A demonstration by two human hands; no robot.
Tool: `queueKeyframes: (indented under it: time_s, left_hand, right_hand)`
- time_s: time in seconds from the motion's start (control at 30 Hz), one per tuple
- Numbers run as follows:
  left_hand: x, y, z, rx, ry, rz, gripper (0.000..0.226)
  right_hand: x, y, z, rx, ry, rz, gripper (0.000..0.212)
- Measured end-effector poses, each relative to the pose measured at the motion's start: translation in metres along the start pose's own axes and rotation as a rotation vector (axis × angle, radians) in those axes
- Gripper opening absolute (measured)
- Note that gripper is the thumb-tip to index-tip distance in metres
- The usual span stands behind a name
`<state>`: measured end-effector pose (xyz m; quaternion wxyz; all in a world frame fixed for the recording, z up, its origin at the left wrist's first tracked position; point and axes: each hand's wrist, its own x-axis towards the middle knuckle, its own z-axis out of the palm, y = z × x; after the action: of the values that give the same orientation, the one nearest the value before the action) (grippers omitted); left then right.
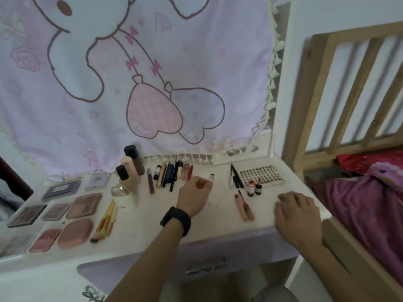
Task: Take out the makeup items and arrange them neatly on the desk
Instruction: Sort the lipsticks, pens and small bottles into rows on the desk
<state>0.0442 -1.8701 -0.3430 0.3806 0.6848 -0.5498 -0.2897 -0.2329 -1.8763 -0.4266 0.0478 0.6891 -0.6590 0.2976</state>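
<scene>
The small clear-tipped tube (211, 178) is pinched at the fingertips of the left hand (193, 194), over the desk (218, 223) just right of the row of pens and lipsticks (172, 174), probably to extend that row. The right hand (297, 211) rests on the desk's front edge, fingers relaxed and holding nothing, likely as a brace.

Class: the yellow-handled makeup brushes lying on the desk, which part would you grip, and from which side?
Probably grip the makeup brushes round their yellow handles, coming from above and the right: they lie flat, bristles toward the near edge of the desk, a pink compact close on their left.
</scene>
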Motion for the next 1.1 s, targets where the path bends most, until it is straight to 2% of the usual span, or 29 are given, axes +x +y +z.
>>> queueKeyframes:
  time_s: [0.1,0.2,0.33,0.6,1.1]
  left_hand:
    - [0.023,0.022,0.017,0.032,0.021,-0.094,0.015]
    - [0.044,0.033,0.034,-0.039,-0.023,-0.221,0.027]
    - [0.061,0.035,0.051,0.042,-0.001,-0.299,0.030]
    - [0.073,0.039,0.065,0.222,-0.003,-0.320,0.047]
    - [0.062,0.045,0.071,0.265,0.001,-0.321,0.043]
  right_hand:
    - [-0.006,0.000,0.006,0.034,0.078,0.019,0.036]
    - [-0.004,0.003,0.006,0.039,0.056,0.031,0.036]
    - [-0.003,-0.002,0.000,0.052,0.032,0.032,0.037]
    - [-0.004,0.000,0.002,0.083,0.041,0.019,0.040]
    - [-0.005,0.001,0.007,0.101,0.112,0.008,0.034]
